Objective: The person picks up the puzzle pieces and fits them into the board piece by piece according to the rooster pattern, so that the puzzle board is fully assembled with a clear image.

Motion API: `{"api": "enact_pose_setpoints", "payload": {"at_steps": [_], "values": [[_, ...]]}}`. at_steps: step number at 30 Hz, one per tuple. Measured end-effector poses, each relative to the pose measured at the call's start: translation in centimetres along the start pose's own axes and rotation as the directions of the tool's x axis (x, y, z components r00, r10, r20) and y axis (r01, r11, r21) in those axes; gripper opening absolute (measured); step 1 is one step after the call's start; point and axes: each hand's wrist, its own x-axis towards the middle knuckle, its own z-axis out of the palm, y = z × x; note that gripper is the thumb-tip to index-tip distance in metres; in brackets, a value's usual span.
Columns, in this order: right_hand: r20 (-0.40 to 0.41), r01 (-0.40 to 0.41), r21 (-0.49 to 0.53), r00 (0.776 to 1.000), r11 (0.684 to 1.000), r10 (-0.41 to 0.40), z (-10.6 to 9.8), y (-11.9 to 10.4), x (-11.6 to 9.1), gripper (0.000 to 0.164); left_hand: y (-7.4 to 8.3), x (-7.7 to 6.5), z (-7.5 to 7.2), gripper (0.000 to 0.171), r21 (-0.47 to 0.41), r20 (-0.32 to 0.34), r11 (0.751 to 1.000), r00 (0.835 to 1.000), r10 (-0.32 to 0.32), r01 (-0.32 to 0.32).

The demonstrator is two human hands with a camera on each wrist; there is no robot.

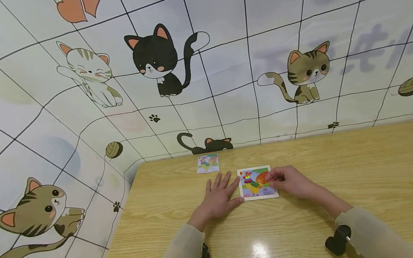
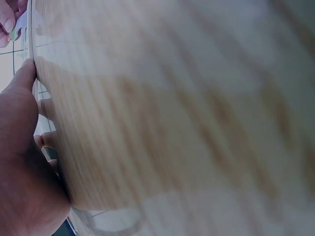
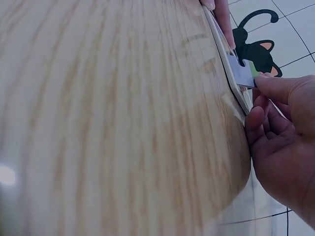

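Note:
A square jigsaw puzzle (image 1: 250, 183) with a rooster picture and a pale frame lies on the wooden table. My left hand (image 1: 218, 198) rests palm down at its left side, fingers spread, with the thumb and index fingertips at the frame's edge. At the puzzle's right edge, my right hand (image 1: 291, 182) pinches a puzzle piece (image 3: 241, 73) between thumb and fingers. In the right wrist view this light purple and green piece tilts up above the board. My right hand's other fingers are curled near the table, and they partly cover the rooster's tail in the head view.
A small picture card (image 1: 207, 163) with the same rooster lies behind my left hand, near the back edge of the table (image 1: 364, 180). A wall covering (image 1: 233, 101) with printed cats and grid lines rises behind the table and along its left side.

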Motion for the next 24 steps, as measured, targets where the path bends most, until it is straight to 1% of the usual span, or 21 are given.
{"api": "enact_pose_setpoints", "payload": {"at_steps": [3, 11, 19, 24], "values": [[-0.002, -0.002, -0.012, 1.0, 1.0, 0.002, 0.01, 0.04, 0.1, 0.008, 0.0, 0.05, -0.05, 0.069, 0.0, -0.004, 1.0, 1.0, 0.0, 0.0], [-0.02, -0.057, -0.063, 0.998, 0.996, 0.056, 0.32, 0.03, 0.17, 0.008, 0.1, -0.03, -0.04, 0.07, 0.008, 0.002, 1.0, 1.0, -0.009, 0.009], [-0.038, -0.051, -0.103, 0.998, 0.993, 0.047, 0.71, 0.04, -0.07, 0.011, -0.03, 0.06, 0.14, 0.069, 0.008, 0.002, 1.0, 1.0, -0.01, 0.01], [-0.041, -0.015, -0.153, 0.999, 0.988, 0.009, 0.74, 0.09, -0.22, 0.017, 0.01, -0.02, 0.13, 0.07, 0.006, 0.009, 1.0, 1.0, -0.014, 0.014]]}}
